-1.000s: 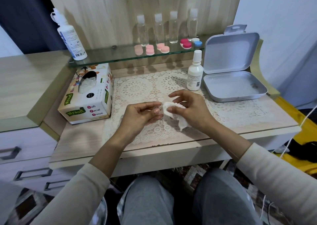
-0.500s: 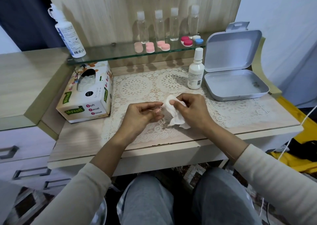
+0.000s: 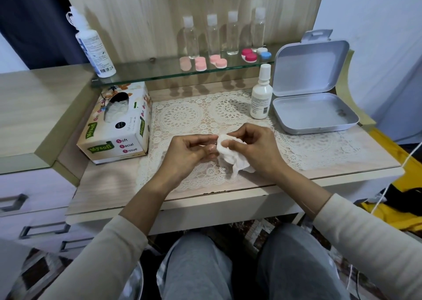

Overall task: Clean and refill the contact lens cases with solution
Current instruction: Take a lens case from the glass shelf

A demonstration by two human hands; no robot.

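Observation:
Over the lace mat, my left hand [image 3: 187, 152] pinches a small clear object that its fingers mostly hide; it looks like part of a lens case. My right hand [image 3: 255, 146] grips a crumpled white tissue [image 3: 230, 155] and presses it against that object. On the glass shelf [image 3: 146, 71] lie several lens cases: pale pink ones [image 3: 201, 63], a magenta one [image 3: 249, 55] and a blue and white one [image 3: 265, 53]. A white solution bottle [image 3: 261, 94] stands on the mat behind my right hand. A larger bottle [image 3: 94, 48] stands at the shelf's left end.
A tissue box [image 3: 118, 126] sits left of the mat. An open grey tin [image 3: 315, 114] with its lid raised lies at the right. Several clear small bottles [image 3: 213, 35] line the shelf's back. Drawers are at the left, a yellow cloth at the right.
My right hand has shifted the tissue slightly against the object in my left hand, with its fingers regripping it. The view has tilted a little. Nothing else on the table moved.

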